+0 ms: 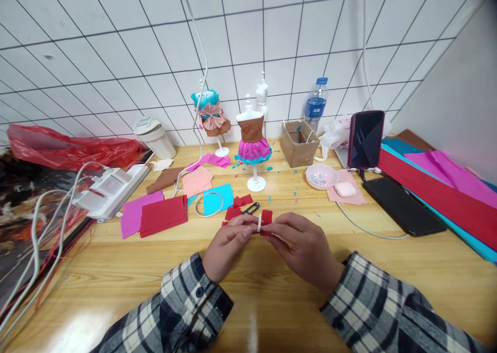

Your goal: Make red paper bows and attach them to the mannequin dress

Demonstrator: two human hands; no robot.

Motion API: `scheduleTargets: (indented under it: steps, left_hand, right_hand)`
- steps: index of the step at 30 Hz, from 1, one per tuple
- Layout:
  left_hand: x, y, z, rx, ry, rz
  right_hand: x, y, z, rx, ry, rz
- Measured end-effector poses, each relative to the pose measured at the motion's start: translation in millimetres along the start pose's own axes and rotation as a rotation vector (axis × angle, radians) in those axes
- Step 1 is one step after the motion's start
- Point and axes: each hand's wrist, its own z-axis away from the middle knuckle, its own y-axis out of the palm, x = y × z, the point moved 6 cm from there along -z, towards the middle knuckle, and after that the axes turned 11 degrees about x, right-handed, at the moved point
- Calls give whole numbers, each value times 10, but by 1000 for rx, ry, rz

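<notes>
My left hand (pixel 232 238) is closed, its thumb and fingers pinched at a narrow white strip (pixel 259 222) that stands upright between my hands. My right hand (pixel 305 243) pinches the lower edge of a small red paper piece (pixel 266 217) just beside the strip. Fingers partly cover both, so I cannot tell whether they are joined. Small scissors (pixel 251 208) with black handles lie just beyond my left fingers, among red paper scraps (pixel 234 212). Past them stands a white mini dress form (pixel 254 120) wearing a brown top and a pink skirt with a blue hem.
Stacked red sheets (pixel 163 216), a blue sheet (pixel 218 200) and a ring (pixel 209 204) lie left. A pink bowl (pixel 321 177), cardboard box (pixel 298 145), propped phone (pixel 365 140) and black flat device (pixel 404 205) stand right. A power strip (pixel 112 190) with cables borders the left.
</notes>
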Motion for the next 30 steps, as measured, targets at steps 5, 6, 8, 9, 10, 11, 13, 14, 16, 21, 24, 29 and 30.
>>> scheduleTargets:
  steps: [5,6,8,9,10,11,13,14,16,21,24,29,30]
  left_hand:
    - [13,37,30,21,29,93]
    - [14,46,35,25,32,105]
    - [2,60,49,31,44,106]
    - [-13,70,56,38,52,87]
    - [-32,81,62,49,60,53]
    - [-54,92,68,58,69,8]
    - [-101,115,74,65,91,-104]
    - [-120,124,74,61,102,-166]
    - [-151,135,69,30,124,-306]
    - [-175,137,35,-48,161,-589]
    - [-187,118,24,-72,178,-617]
    - [-212,106,20,-92,173,-600]
    - [-211,106,19,-92,169,-598]
  right_hand:
    - [58,40,15,11,-41,150]
    - [53,46,15,18,-43,161]
    - [38,51,15,32,-37,173]
    - [29,50,15,37,-31,171]
    - [22,44,16,35,-24,160]
    - [14,39,15,32,-14,138]
    - [-8,32,10,23,25,64]
    - [-25,32,4,16,58,12]
    - [-72,54,-11,16,153,-115]
    - [-153,164,-37,37,376,-418]
    - [-179,248,-20,83,487,-554]
    - [-223,348,25,129,581,-692]
    - [-232,353,27,128,580,-692]
